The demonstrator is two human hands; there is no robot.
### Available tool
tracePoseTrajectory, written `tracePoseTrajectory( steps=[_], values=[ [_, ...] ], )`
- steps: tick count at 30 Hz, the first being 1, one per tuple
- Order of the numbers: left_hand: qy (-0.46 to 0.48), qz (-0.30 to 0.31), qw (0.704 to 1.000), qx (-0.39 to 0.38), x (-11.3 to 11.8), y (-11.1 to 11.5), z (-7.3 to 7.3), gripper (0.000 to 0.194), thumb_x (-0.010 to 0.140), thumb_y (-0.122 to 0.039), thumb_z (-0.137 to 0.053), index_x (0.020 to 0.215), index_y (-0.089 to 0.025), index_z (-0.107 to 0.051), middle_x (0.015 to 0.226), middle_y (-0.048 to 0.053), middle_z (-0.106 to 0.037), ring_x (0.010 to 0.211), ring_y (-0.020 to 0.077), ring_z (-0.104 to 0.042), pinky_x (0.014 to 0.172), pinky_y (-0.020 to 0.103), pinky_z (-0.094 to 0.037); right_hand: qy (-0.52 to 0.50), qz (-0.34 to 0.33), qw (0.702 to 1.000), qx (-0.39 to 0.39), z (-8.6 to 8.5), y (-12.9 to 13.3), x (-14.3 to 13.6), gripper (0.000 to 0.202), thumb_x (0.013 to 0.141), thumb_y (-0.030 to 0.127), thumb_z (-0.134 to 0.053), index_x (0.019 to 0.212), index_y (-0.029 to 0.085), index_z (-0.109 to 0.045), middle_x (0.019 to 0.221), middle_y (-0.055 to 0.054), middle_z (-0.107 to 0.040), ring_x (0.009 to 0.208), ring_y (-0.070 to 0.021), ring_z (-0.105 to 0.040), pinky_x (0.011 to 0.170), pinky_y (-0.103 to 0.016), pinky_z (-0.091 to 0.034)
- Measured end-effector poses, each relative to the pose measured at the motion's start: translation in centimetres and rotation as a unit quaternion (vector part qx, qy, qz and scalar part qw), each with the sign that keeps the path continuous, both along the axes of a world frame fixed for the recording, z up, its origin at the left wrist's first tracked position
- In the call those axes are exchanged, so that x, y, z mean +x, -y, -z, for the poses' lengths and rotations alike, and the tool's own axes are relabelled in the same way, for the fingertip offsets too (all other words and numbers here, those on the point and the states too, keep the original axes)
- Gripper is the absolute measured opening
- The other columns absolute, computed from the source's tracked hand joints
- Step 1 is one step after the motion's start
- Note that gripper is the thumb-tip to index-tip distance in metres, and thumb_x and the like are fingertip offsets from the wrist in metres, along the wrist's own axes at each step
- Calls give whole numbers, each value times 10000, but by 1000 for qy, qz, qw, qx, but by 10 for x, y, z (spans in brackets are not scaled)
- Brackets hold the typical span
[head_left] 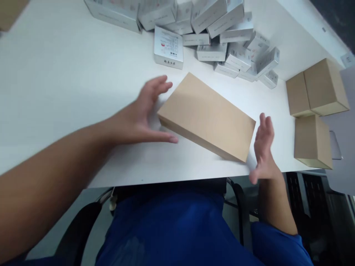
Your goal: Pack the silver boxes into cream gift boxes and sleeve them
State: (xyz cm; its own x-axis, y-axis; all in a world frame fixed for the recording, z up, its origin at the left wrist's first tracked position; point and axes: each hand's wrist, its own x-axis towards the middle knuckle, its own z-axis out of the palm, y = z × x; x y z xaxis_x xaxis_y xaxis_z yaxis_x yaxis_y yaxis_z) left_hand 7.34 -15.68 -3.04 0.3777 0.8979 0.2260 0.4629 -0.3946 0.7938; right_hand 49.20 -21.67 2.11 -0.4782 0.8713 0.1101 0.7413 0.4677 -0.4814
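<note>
A closed brown cardboard box (208, 116) lies at a slant on the white table in front of me. At its left end my left hand (146, 114) is open, thumb and fingers spread wide around the corner, with a small gap to the cardboard. My right hand (264, 149) stands open just off the box's right end, fingers pointing up and away, slightly blurred. Neither hand holds anything. Behind the box, a single small white printed box (168, 48) rests flat on the table.
A loose pile of several small white boxes (212, 51) spreads along the table's back. Brown cardboard boxes (313, 140) stand at the right edge, and part of another brown box (11, 13) shows at upper left. The white table's (119, 173) front edge runs close to my body.
</note>
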Motion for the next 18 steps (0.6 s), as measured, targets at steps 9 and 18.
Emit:
tracePoseTrajectory(
  steps=[9, 18],
  values=[
    [-29, 38, 999, -22, 20, -3, 9, 1549, 698, -963, -760, 1780, -275, 110, 1879, 133, -164, 1710, 480, -210, 1397, 730, -181, -84, -60, 990, -94, 46, -30, 10, 1740, 649, 627, -972, 1662, 347, 414, 1840, -154, -87, 1685, -497, -279, 1316, -764, -367],
    [41, 29, 999, -4, 11, 31, -11, 1519, 782, -814, -834, 1679, -454, 338, 1882, 73, -175, 1664, 437, -365, 1312, 672, -417, -137, -121, 983, 29, 23, -27, -20, 1664, 645, 422, -945, 1676, 420, 361, 1814, -128, -98, 1529, -483, -512, 1184, -721, -551]
  ],
)
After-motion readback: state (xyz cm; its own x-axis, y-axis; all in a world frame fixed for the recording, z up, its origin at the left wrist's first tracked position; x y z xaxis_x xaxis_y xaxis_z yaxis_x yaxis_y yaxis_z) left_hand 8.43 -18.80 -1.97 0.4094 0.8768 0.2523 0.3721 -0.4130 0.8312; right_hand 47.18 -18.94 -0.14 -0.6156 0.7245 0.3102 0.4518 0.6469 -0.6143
